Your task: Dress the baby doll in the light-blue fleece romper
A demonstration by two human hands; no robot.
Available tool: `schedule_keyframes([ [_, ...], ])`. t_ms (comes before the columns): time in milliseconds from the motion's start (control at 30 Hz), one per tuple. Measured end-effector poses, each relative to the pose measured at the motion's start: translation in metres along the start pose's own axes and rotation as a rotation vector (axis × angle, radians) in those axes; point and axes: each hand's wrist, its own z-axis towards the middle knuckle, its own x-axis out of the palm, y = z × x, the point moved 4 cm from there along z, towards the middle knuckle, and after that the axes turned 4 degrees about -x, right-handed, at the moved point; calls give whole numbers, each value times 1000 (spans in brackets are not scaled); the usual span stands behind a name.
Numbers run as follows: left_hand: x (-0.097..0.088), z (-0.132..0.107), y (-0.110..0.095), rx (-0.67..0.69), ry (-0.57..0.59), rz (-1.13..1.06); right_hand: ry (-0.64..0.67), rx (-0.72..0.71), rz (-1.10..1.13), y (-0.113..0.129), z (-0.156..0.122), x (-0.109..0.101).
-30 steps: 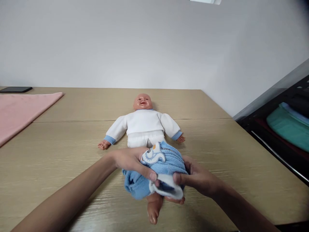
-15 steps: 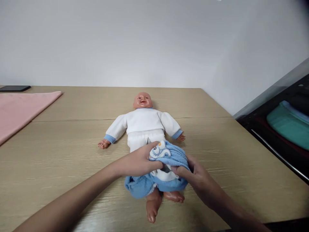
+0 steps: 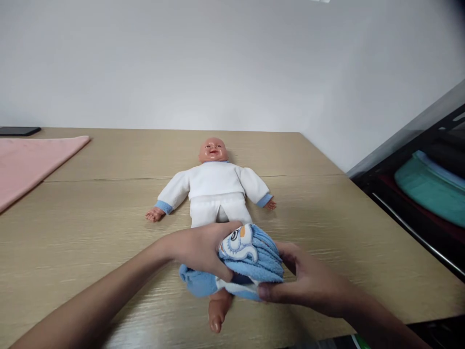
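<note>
A baby doll (image 3: 214, 182) in a white top lies on its back on the wooden table (image 3: 90, 228), head away from me. Bunched blue trousers (image 3: 250, 261) with a cartoon patch sit over its legs. My left hand (image 3: 198, 249) grips the trousers on their left side, fingers curled over the fabric. My right hand (image 3: 300, 281) pinches their right and lower edge. One bare doll foot (image 3: 217, 315) sticks out below the cloth; the other foot is hidden.
A pink cloth (image 3: 25, 162) lies at the table's far left, with a dark phone (image 3: 18, 131) behind it. A black rack at the right holds folded teal fabric (image 3: 428, 191). The table's right edge runs close to the rack.
Both hands slid the bunched trousers slightly back toward me and left along the doll's legs. The right foot that showed before is now covered.
</note>
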Motion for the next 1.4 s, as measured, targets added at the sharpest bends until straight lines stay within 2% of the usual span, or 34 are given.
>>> schedule_keyframes([
  [100, 0, 2, 1, 58, 85, -8, 77, -38, 187, -8, 5, 3],
  [233, 1, 3, 3, 64, 55, 26, 93, -54, 329, -13, 8, 7],
  [333, 4, 3, 2, 84, -63, 73, 43, -46, 210, -11, 7, 9],
  [433, 9, 4, 0, 103, -141, 125, -127, -49, 8, -5, 4, 9],
  [667, 15, 7, 1, 35, -121, 236, -354, -165, -243, 0, 11, 10],
  [800, 17, 8, 3, 31, -120, 271, -351, -127, -298, -6, 12, 11],
  [1000, 28, 10, 7, -19, -248, 432, -312, -141, -246, -18, -10, 28],
  [1067, 32, 10, 7, -21, -257, 484, -399, -185, -377, -23, -19, 33],
  [1167, 36, 12, 8, -36, -258, 523, -632, -303, -757, -28, -33, 36],
  [1233, 38, 13, 9, -59, -256, 544, -739, -396, -949, -32, -38, 39],
  [1333, 39, 15, 9, -87, -250, 580, -848, -496, -1098, -40, -43, 41],
  [1400, 40, 15, 8, -90, -239, 587, -896, -481, -1113, -48, -45, 40],
])
